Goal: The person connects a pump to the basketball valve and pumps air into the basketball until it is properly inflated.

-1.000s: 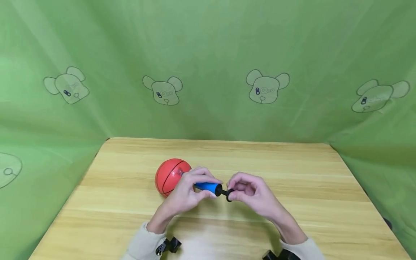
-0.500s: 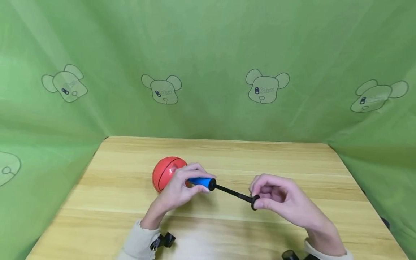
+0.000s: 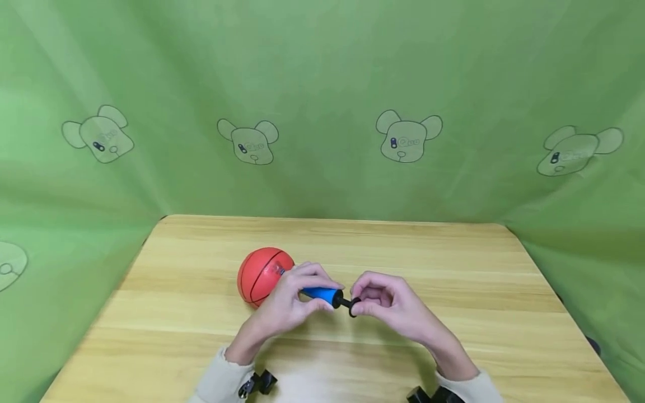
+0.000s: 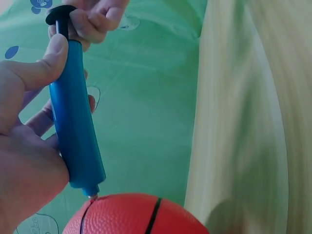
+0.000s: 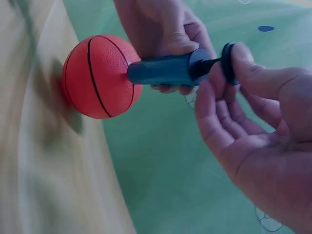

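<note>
A small red basketball (image 3: 263, 275) with black lines is at the left, partly covered by my left hand in the head view. My left hand (image 3: 287, 302) grips the blue barrel of a hand pump (image 4: 75, 117), thumb along one side and fingers round the other. The pump's nozzle end meets the ball (image 5: 100, 75) in both wrist views. My right hand (image 3: 395, 305) pinches the round black handle (image 5: 227, 63) of the pump between thumb and fingers. Only a short length of black rod shows between handle and barrel.
A light wooden table (image 3: 428, 252) lies beneath the hands. Green cloth (image 3: 322, 67) printed with bear heads hangs behind and at both sides. Black wrist devices (image 3: 262, 383) sit at the sleeve cuffs.
Half a second ago my right hand had the rod drawn far out to the right; now it is pushed back in near the barrel, much as one second ago. The left hand keeps its grip.
</note>
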`<state>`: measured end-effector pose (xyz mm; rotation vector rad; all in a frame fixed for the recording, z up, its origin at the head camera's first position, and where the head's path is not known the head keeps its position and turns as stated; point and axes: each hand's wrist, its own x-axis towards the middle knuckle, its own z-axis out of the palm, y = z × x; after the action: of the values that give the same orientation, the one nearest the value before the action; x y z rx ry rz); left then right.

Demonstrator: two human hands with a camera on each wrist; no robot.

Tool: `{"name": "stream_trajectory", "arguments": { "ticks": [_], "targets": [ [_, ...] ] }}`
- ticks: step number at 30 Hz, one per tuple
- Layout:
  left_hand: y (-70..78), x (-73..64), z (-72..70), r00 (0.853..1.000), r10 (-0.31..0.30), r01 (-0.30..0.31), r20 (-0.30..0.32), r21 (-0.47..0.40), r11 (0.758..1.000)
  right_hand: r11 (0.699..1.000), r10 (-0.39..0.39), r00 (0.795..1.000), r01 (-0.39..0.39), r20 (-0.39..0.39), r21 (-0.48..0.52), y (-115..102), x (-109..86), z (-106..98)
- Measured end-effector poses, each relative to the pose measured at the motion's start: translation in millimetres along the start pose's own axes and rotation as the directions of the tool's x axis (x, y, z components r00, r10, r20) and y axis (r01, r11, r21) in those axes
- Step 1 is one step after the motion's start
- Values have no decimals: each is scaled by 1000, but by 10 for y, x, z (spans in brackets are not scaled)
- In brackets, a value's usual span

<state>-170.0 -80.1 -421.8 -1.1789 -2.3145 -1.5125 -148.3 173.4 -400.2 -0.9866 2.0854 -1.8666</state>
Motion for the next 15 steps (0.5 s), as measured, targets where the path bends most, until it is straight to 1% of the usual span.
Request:
{"name": "stream_trajectory", "arguments": {
  "ticks": [2, 5, 7, 10, 12, 14, 15],
  "targets": [
    [-15, -17, -5, 1000, -4, 4, 3, 0, 1000, 1000, 7, 1000, -7, 12, -22, -45, 0, 1],
    [-36, -30, -32, 1000, -17, 18, 9, -21, 1000, 998, -9, 999, 10, 33, -55, -199, -55, -56],
    [-39, -35, -69, 1000, -27, 27, -6, -32, 999, 997, -43, 998, 46, 46, -54, -326, -117, -123],
    [-30, -44, -140, 998, -53, 52, -36, -36, 998, 992, -125, 990, 126, 70, -10, -454, -200, -227],
    [-14, -46, -173, 997, -60, 59, -44, -28, 998, 988, -155, 984, 153, 82, 37, -463, -222, -267],
    [5, -44, -186, 997, -65, 65, -36, -19, 998, 989, -138, 987, 134, 79, 62, -404, -215, -268],
    [9, -41, -182, 998, -59, 58, -31, -13, 998, 991, -120, 990, 116, 72, 66, -353, -199, -252]
  ]
}}
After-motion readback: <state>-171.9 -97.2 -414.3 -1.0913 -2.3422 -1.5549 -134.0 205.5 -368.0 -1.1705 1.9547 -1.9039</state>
